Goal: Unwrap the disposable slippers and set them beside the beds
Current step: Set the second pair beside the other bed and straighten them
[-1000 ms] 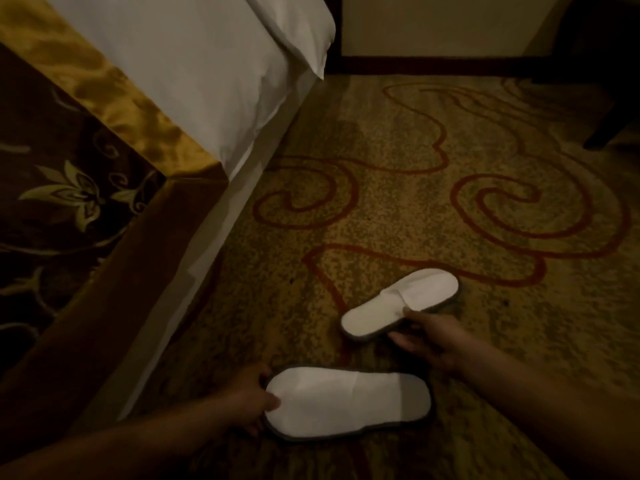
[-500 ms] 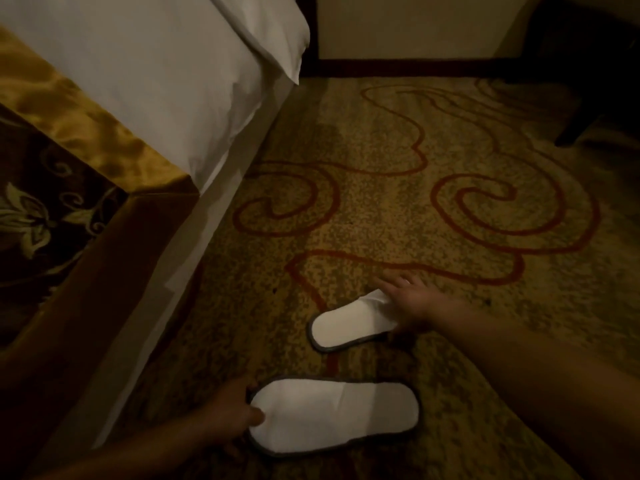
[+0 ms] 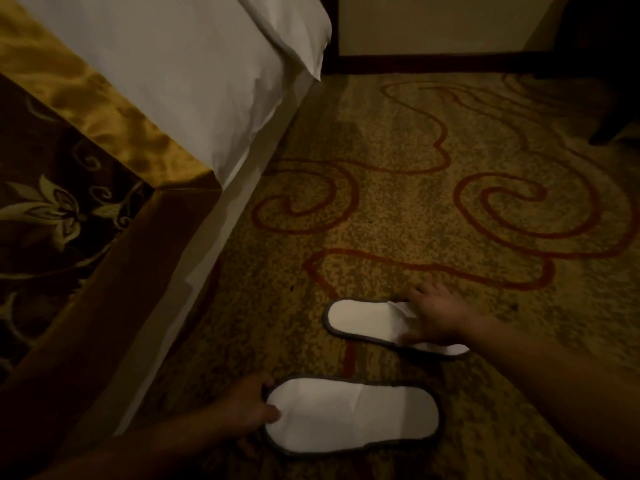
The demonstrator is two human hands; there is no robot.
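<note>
On the carpet (image 3: 415, 209) beside the bed (image 3: 173, 81), our left hand (image 3: 247, 408) pinches the end of the near slipper (image 3: 353, 414). Our right hand (image 3: 438, 317) lies flat, fingers spread, on the far slipper (image 3: 367, 318). We should turn this one parallel, ends level.

White slippers (image 3: 351, 412) edged in grey; mottled gold carpet (image 3: 415, 209) with red swirls; white sheet (image 3: 180, 64); brown floral bed runner (image 3: 52, 202), gold-bordered.
</note>
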